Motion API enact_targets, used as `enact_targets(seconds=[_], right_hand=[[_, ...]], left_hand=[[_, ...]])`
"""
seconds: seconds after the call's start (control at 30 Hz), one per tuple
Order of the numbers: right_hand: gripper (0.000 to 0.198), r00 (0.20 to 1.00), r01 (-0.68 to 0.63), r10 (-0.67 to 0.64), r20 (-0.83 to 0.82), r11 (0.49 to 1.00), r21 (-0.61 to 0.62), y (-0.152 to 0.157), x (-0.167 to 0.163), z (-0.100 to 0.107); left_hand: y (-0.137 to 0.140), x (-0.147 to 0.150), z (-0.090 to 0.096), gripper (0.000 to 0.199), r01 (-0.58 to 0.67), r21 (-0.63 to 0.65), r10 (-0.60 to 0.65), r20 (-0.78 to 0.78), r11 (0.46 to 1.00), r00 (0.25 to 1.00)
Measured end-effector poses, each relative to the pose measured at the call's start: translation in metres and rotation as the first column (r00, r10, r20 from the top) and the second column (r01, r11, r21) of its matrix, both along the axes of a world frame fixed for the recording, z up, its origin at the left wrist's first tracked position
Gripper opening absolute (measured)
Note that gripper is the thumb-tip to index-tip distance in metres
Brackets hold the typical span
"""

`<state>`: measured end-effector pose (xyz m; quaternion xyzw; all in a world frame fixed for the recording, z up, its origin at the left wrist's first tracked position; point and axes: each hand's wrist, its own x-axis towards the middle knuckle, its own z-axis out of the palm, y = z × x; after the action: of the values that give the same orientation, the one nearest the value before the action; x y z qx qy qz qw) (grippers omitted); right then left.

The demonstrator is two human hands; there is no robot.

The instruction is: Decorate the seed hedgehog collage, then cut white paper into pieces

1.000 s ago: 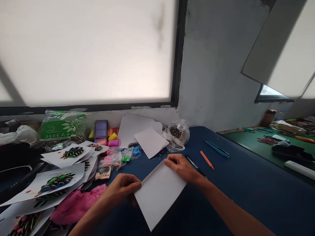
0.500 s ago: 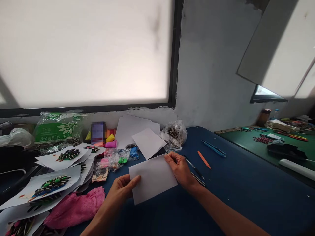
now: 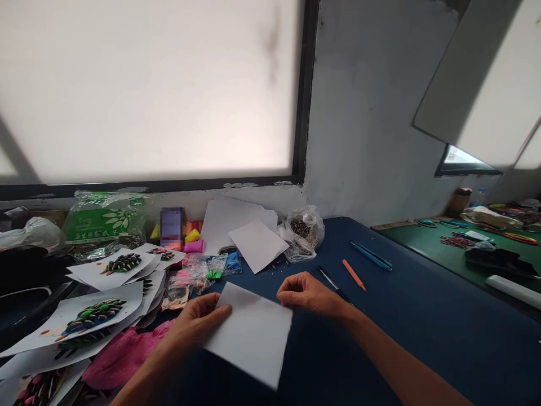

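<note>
My left hand [image 3: 205, 317] pinches a white sheet of paper [image 3: 249, 332] at its left side, thumb on top. The sheet is held above the dark blue tabletop, tilted with its lower corner toward me. At the sheet's upper right corner, my right hand [image 3: 310, 294] has its fingers curled together against the edge; the exact contact of its fingertips is partly hidden. Beyond the hands, another white sheet [image 3: 258, 245] lies on the table. To the right of my right hand are a black pen [image 3: 332, 282], an orange stick-like tool [image 3: 354, 274] and blue tweezers [image 3: 372, 255].
At left lie stacked sheets with seed pictures [image 3: 97, 316] and a pink cloth [image 3: 127, 358]. Behind them are a green seed bag [image 3: 103, 220], coloured clay packets [image 3: 194, 247] and a plastic bag of seeds [image 3: 301, 231]. A green table [image 3: 439, 254] stands at right.
The sheet has turned clockwise and its right side has dropped toward me. My right hand has shifted slightly down and left along it. My left hand still holds the left side.
</note>
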<state>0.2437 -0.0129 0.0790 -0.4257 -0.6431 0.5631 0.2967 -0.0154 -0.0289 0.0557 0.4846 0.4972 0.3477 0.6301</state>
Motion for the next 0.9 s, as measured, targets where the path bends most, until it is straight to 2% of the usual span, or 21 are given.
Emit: enact_targets(seconds=[0.07,0.17,0.23,0.3,0.4,0.5,0.63,0.8,0.9], right_hand=[[0.032,1.0,-0.018,0.018,-0.004,1.0,0.016,-0.004,-0.006,-0.001],[0.026,0.995,-0.101,0.101,-0.014,0.995,-0.024,-0.013,-0.022,-0.004],[0.021,0.993,-0.112,0.111,-0.038,0.993,-0.03,-0.018,-0.032,-0.007],[0.021,0.996,-0.067,0.067,-0.057,0.998,-0.006,-0.019,-0.037,-0.008],[0.023,0.995,0.046,-0.045,-0.084,0.999,0.014,-0.016,-0.034,-0.01],[0.024,0.998,0.039,-0.04,-0.041,0.999,-0.014,-0.012,-0.027,-0.011],[0.023,1.0,-0.004,0.004,0.028,1.0,-0.013,-0.011,-0.024,-0.013],[0.014,0.985,0.152,-0.153,0.084,0.988,0.015,-0.007,-0.023,-0.013],[0.005,0.974,0.223,-0.224,0.032,0.974,0.041,-0.005,-0.02,-0.013]], left_hand=[[-0.004,0.005,0.004,0.044,0.099,-0.034,-0.099,-0.016,0.995,0.995],[-0.012,0.017,0.009,0.032,0.262,-0.069,-0.268,-0.093,0.963,0.959],[-0.014,0.021,0.01,0.026,0.307,-0.089,-0.317,-0.146,0.948,0.937],[-0.012,0.02,0.01,0.027,0.286,-0.066,-0.294,-0.167,0.956,0.941],[-0.004,0.013,0.004,0.041,0.189,0.017,-0.185,-0.138,0.982,0.973],[0.003,0.007,-0.003,0.054,0.08,0.025,-0.076,-0.124,0.996,0.989],[0.003,0.009,-0.004,0.055,0.139,0.071,-0.128,-0.146,0.988,0.981],[0.003,0.005,0.002,0.055,0.104,0.092,-0.087,-0.178,0.99,0.98],[0.005,0.001,0.004,0.053,0.056,0.107,-0.036,-0.183,0.993,0.982]])
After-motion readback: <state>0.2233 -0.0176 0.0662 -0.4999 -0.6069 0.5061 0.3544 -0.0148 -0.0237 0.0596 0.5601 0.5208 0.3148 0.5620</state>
